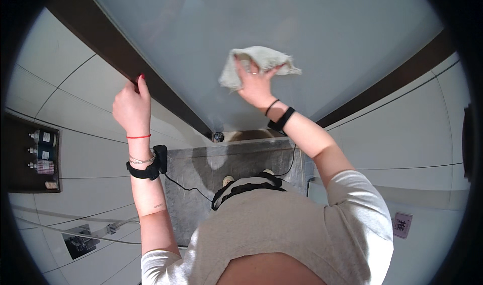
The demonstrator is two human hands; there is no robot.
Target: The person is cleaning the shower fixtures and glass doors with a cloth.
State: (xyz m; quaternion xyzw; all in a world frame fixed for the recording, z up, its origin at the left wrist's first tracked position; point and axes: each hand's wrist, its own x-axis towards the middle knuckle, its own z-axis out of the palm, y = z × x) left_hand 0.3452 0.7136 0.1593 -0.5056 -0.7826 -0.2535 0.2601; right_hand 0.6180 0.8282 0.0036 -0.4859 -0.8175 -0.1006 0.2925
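Observation:
My right hand presses a white, frayed cloth flat against a large greyish pane, its fingers partly spread over the cloth. Dark brown frame bars run along both sides of the pane. At the left bar is my left hand, its thumb up against the bar's edge and the other fingers curled; their tips are partly hidden, so how firmly they grip cannot be seen. Both wrists carry black strapped devices with cables.
Several bottles stand in a dark wall niche at the left. Below it are a shower valve and a hose. Tiled walls flank me, grey floor tiles lie underfoot, and a pink sign is at the lower right.

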